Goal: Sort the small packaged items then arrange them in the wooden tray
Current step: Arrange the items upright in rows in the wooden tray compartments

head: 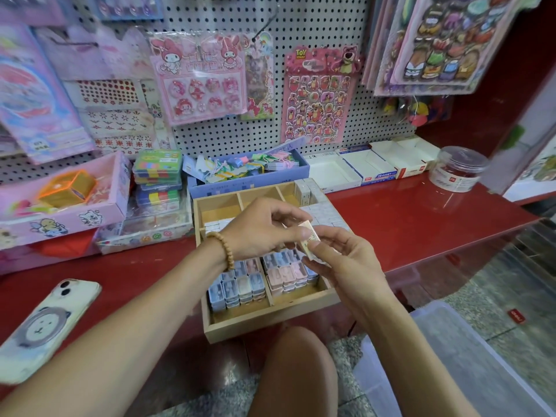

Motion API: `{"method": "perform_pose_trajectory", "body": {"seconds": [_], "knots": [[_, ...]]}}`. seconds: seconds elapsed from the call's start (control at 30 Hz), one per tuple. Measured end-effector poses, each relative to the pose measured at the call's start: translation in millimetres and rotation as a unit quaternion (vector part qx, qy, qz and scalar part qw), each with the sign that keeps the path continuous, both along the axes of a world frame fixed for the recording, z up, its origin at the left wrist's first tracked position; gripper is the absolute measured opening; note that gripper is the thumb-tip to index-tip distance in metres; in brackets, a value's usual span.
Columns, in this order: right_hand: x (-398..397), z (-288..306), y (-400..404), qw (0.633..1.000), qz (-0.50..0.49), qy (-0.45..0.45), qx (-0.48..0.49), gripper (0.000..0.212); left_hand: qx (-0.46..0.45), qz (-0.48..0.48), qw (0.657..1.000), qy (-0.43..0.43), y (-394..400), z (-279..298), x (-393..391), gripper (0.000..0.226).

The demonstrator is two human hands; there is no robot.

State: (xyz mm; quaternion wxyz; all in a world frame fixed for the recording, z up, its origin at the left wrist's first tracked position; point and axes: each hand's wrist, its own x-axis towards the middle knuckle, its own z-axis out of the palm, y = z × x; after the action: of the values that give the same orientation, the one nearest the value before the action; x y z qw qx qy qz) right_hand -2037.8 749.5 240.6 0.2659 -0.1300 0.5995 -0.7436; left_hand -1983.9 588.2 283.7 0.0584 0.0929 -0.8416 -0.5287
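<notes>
Both hands (304,239) pinch one small packet (311,239) (above the wooden tray (270,323)).

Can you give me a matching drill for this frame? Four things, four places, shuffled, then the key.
Things:
1. phone
2. clear jar
3. small cream packet
4. blue and pink cases

Places:
A. near compartments of the wooden tray
B. pinched between left hand and right hand
C. red counter, far right
D. red counter, near left

Pairs: 1-D, 2-C, 3-B, 4-A
</notes>
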Motion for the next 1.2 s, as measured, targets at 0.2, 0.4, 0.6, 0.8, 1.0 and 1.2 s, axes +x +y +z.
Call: {"method": "perform_pose_trajectory", "body": {"seconds": [0.2, 0.4, 0.6, 0.8, 1.0, 1.2], "knots": [[1.6, 4.7, 3.7, 0.992, 0.008, 0.116, 0.050, 0.024, 0.011, -0.005, 1.000, -0.003, 2.7, 22.3, 9.7, 0.023], [-1.9, 2.6, 2.3, 0.980, 0.008, 0.172, 0.103, 0.026, -0.151, -0.012, 0.988, -0.013, -3.1, 24.1, 10.6, 0.019], [-21.8, -3.5, 22.9, 0.968, -0.070, 0.183, 0.158, 0.010, -0.363, 0.006, 0.928, -0.078, -21.3, 15.1, -0.6, 0.031], [-41.5, 2.7, 43.1, 0.963, -0.120, 0.184, 0.156, 0.010, -0.443, 0.040, 0.891, -0.092, -28.7, -5.7, -18.4, 0.038], [-48.6, -3.2, 52.8, 0.963, -0.130, 0.171, 0.166, 0.010, -0.434, 0.007, 0.896, -0.097, -43.0, -6.8, -23.5, 0.032], [-55.9, -7.9, 47.6, 0.958, -0.129, 0.189, 0.173, 0.010, -0.480, 0.017, 0.874, -0.080, -43.3, -38.8, -24.6, 0.031]]}}
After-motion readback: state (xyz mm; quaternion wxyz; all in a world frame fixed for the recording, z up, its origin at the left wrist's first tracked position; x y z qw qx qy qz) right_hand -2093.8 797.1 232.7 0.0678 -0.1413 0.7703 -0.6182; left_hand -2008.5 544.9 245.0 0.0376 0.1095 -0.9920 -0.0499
